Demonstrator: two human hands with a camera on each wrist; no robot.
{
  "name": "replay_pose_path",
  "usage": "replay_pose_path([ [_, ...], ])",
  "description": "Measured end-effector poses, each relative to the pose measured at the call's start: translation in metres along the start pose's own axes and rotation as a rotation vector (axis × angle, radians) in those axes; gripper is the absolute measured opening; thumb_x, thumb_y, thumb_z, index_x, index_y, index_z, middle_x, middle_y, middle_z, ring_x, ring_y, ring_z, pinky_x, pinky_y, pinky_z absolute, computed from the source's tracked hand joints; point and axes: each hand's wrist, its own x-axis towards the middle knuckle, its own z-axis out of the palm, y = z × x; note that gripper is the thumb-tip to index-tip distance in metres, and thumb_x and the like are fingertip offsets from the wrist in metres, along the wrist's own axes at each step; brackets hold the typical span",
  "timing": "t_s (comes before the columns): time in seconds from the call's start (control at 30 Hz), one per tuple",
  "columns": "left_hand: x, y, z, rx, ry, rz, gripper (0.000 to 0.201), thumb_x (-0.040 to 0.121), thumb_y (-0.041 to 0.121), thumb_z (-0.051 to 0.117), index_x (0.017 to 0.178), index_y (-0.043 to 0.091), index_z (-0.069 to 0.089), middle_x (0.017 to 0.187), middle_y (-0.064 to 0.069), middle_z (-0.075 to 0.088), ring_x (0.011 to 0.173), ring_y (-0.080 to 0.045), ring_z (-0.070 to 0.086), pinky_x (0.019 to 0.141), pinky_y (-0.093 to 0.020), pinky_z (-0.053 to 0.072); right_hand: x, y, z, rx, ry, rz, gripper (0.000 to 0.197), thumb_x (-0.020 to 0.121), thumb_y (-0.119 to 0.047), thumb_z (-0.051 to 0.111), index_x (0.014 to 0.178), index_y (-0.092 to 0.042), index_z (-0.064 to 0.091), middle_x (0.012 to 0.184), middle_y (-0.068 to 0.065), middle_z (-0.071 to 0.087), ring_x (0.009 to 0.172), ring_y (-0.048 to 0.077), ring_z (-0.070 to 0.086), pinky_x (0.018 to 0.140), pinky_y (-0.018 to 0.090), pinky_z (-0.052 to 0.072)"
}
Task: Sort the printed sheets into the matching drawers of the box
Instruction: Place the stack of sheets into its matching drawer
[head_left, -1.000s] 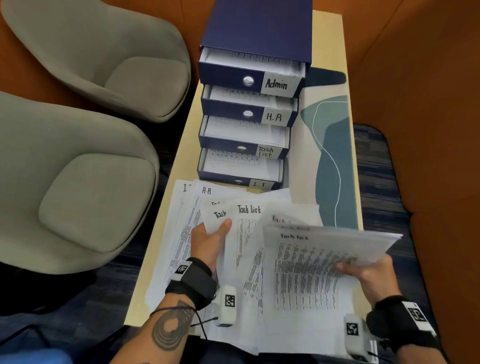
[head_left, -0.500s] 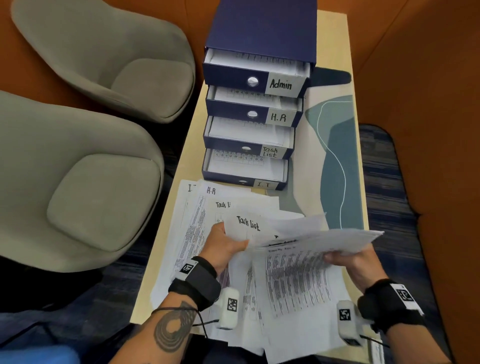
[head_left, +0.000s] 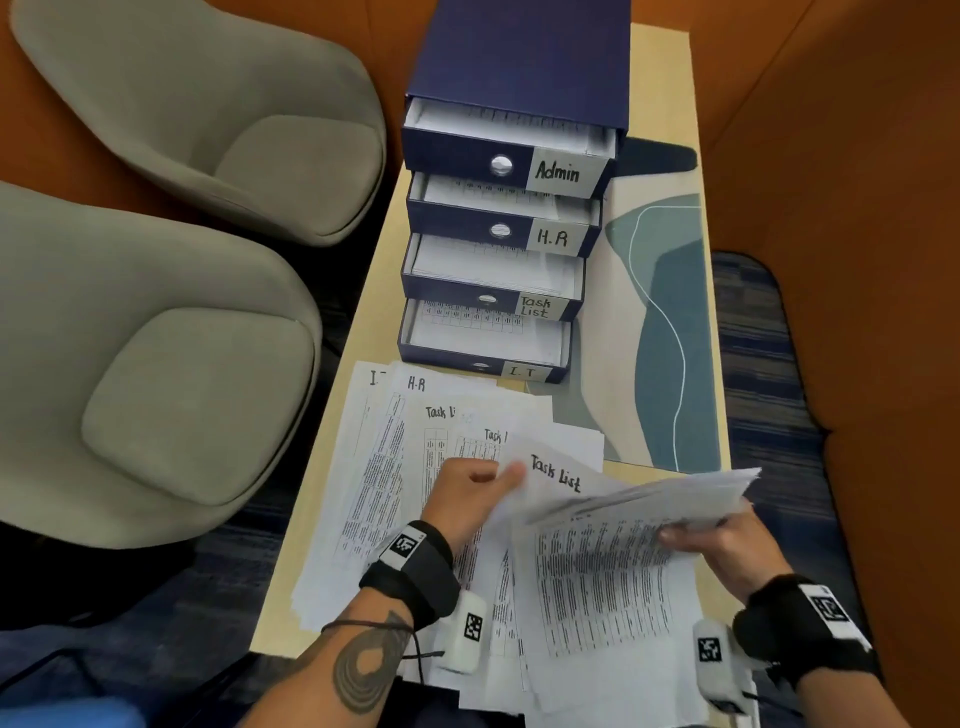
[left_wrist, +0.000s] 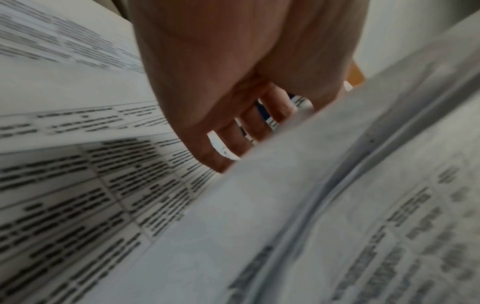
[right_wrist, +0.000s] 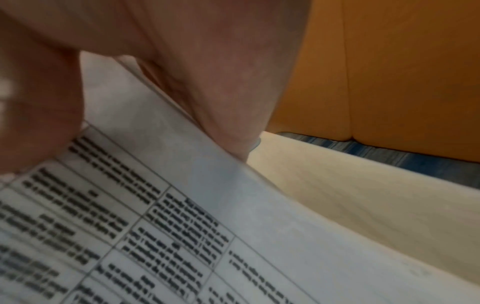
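Note:
A dark blue drawer box (head_left: 524, 62) stands at the table's far end with its drawers pulled out stepwise: Admin (head_left: 557, 171), H.R (head_left: 553, 238), Task List (head_left: 535, 306), I.T (head_left: 522, 372). Printed sheets (head_left: 395, 467) lie fanned over the near table. My left hand (head_left: 475, 491) pinches the top corner of a sheet headed Task List (head_left: 556, 474). My right hand (head_left: 722, 540) grips a lifted bundle of sheets (head_left: 670, 493) by its right edge. In the wrist views the left hand (left_wrist: 246, 98) and right hand (right_wrist: 182, 67) show against blurred paper.
Two grey armchairs (head_left: 171, 364) stand left of the narrow wooden table (head_left: 670, 67). A teal patterned mat (head_left: 670, 332) lies right of the box. An orange wall (head_left: 841, 156) closes the right side. Blue carpet (head_left: 753, 338) shows beside the table.
My left hand slid right and took the Task List sheet's corner. My right hand lowered the bundle and drew it nearer the left hand.

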Motion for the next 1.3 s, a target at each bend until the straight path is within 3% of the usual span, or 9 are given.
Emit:
replay_pose_path([
  [0.13,0.023,-0.015,-0.015,0.299,0.490,-0.024,0.044,0.082,0.060,0.076,0.108,0.025,0.071,0.109,0.006,0.067,0.102,-0.014,0.064,0.085,-0.029,0.051,-0.011,0.009,-0.012,0.058,0.084,-0.051,0.039,0.061,-0.003,0.082,0.099,-0.001,0.074,0.105,0.011,0.077,0.103,0.032,0.070,0.086,0.047,0.056],
  [0.27,0.040,-0.029,-0.008,0.854,0.340,-0.017,0.079,0.077,0.059,0.082,0.139,0.022,0.050,0.137,0.000,0.051,0.128,-0.025,0.048,0.103,-0.045,0.047,-0.015,0.013,-0.016,0.110,0.098,-0.061,0.037,0.050,-0.016,0.094,0.063,0.003,0.065,0.099,0.021,0.077,0.096,0.032,0.074,0.080,0.040,0.061],
  [0.33,0.044,-0.028,-0.005,0.844,0.359,-0.036,0.067,0.077,0.054,0.084,0.128,0.023,0.054,0.131,0.001,0.054,0.124,-0.024,0.049,0.101,-0.045,0.046,-0.017,0.009,-0.014,0.045,0.121,-0.062,0.044,0.046,-0.028,0.098,0.057,-0.005,0.063,0.075,0.024,0.071,0.072,0.028,0.069,0.066,0.032,0.056],
  [0.47,0.045,-0.020,-0.001,0.762,0.392,-0.091,0.046,0.078,0.044,0.088,0.107,0.023,0.059,0.122,0.002,0.053,0.118,-0.023,0.050,0.098,-0.044,0.047,-0.021,0.005,-0.015,0.003,0.108,-0.087,0.026,0.058,-0.010,0.083,0.067,0.004,0.063,0.070,0.022,0.066,0.071,0.030,0.062,0.061,0.026,0.050],
  [0.77,0.053,-0.004,-0.005,0.680,0.455,-0.194,0.076,0.078,0.019,0.091,0.135,0.003,0.044,0.134,-0.017,0.056,0.126,-0.037,0.056,0.096,-0.045,0.051,-0.028,0.014,-0.020,0.079,0.128,-0.042,0.069,0.030,-0.055,0.100,0.061,-0.003,0.066,0.075,0.033,0.066,0.072,0.035,0.064,0.074,0.041,0.051],
  [1.03,0.056,0.003,-0.017,0.684,0.390,-0.050,0.037,0.085,0.036,0.083,0.112,0.014,0.069,0.127,-0.004,0.060,0.115,-0.028,0.056,0.097,-0.042,0.052,-0.027,0.003,-0.009,0.048,0.091,-0.071,0.017,0.052,-0.004,0.083,0.056,-0.003,0.066,0.070,0.030,0.067,0.067,0.030,0.063,0.064,0.032,0.052],
  [1.13,0.041,0.005,-0.018,0.631,0.405,0.078,0.029,0.091,0.046,0.074,0.081,0.019,0.072,0.075,0.002,0.071,0.074,-0.022,0.066,0.068,-0.030,0.055,-0.025,0.005,-0.010,0.067,0.071,-0.078,0.046,0.042,-0.032,0.100,0.059,-0.004,0.069,0.077,0.030,0.071,0.071,0.033,0.068,0.064,0.031,0.056],
  [1.2,0.024,0.006,-0.015,0.588,0.301,0.176,0.022,0.094,0.040,0.073,0.080,0.025,0.078,0.067,0.007,0.071,0.061,-0.014,0.063,0.061,-0.024,0.052,-0.021,0.009,-0.012,0.111,0.055,-0.057,0.061,0.032,-0.042,0.103,0.059,-0.001,0.066,0.093,0.025,0.076,0.085,0.032,0.074,0.075,0.038,0.058],
  [1.3,0.002,0.007,-0.009,0.397,0.140,0.227,0.010,0.093,0.023,0.076,0.085,0.025,0.081,0.068,0.007,0.073,0.057,-0.012,0.061,0.060,-0.027,0.055,-0.012,0.012,-0.009,0.120,0.015,-0.046,0.044,0.044,-0.013,0.096,0.058,0.004,0.059,0.127,0.009,0.073,0.121,0.028,0.067,0.099,0.049,0.048],
])
